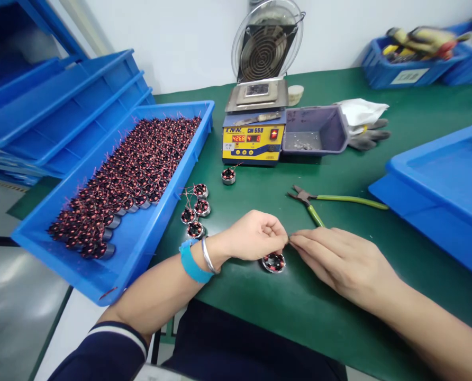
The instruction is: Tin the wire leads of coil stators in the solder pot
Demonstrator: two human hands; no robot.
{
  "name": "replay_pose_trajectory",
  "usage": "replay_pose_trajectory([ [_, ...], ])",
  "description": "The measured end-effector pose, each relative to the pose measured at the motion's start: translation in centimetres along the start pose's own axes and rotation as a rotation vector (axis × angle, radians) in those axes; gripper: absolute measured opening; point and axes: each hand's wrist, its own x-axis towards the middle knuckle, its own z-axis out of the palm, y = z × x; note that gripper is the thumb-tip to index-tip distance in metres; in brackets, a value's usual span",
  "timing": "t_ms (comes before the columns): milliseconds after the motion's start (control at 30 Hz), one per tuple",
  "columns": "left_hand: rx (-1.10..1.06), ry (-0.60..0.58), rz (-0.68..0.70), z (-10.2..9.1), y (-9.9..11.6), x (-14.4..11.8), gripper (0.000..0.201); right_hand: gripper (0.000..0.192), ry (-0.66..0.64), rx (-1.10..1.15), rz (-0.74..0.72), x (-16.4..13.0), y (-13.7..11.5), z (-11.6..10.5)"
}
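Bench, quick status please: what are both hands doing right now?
Left hand and right hand meet fingertip to fingertip, pinching something too fine to see. Wound coil on the green mat below them. Cutters lie just behind, apart.

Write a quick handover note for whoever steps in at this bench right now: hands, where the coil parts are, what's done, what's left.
Left hand: fingers pinched shut above a wound coil part on the green mat, apparently on its fine wire lead.
Right hand: fingertips meet the left's, pinching the same spot.
Cutters: lying untouched behind the hands.
Four coil parts sit grouped left of the hands, one more before the solder pot.
Blue tray: still holds many coils.
Done or not cannot be told for the loose ones.
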Motion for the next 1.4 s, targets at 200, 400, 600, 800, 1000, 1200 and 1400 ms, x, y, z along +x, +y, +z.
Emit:
replay_pose_trajectory([
  [200, 0.016, -0.021, 0.028, 0.0, 0.0, -0.1, 0.011, 0.046, -0.286, 0.619, 0.536, 0.7, -0.9, 0.4],
  [400, 0.002, -0.014, -0.006, 0.0, 0.0, 0.0, 0.014, 0.014, -0.006, -0.090, -0.098, 0.1, 0.0, -0.4],
  [600, -0.001, 0.000, -0.009, 0.2, 0.2, -0.1, 0.017, 0.024, 0.003, -0.241, -0.269, -0.4, 0.6, -0.3],
  [800, 0.036, -0.018, 0.010, 0.2, 0.2, -0.3, 0.015, 0.040, -0.260, 0.580, 0.544, 0.4, -0.9, 0.4],
  [1000, 0.019, -0.014, 0.005, 0.2, 0.2, -0.2, 0.015, 0.025, -0.102, 0.269, 0.247, 0.2, -0.6, 0.2],
  [1200, 0.009, -0.023, -0.028, 0.3, 0.4, -0.2, 0.019, 0.018, 0.006, -0.334, -0.332, 0.3, 0.3, -0.5],
  [1400, -0.102, 0.125, -0.025, 0.8, -0.1, -0.1, 0.016, 0.012, -0.008, -0.067, 0.089, 0.3, 0.9, -1.5],
])
